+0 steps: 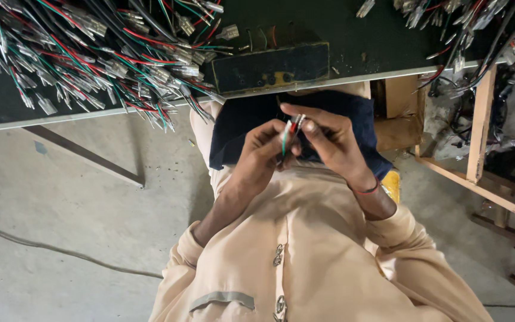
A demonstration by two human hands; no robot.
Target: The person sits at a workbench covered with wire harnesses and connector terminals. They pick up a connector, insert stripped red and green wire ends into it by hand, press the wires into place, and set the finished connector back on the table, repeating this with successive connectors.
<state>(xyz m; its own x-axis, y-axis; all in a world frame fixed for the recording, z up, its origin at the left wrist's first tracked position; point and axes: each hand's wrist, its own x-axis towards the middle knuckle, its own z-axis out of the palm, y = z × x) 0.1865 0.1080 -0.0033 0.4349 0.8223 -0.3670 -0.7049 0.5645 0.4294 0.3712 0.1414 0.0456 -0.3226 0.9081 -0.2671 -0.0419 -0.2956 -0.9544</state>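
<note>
The single head camera looks steeply down, close above the right hand (335, 146); the worktop (353, 42) lies beyond it.

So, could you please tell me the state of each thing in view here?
Left hand: closed around a small bundle of wires.
Right hand: pinching the bundle's top end.
Wire bundle: held upright between both hands, above the lap.
Wire harness pile: loose, tangled, overhanging the table edge.
Dark cloth: draped over the lap.
</note>
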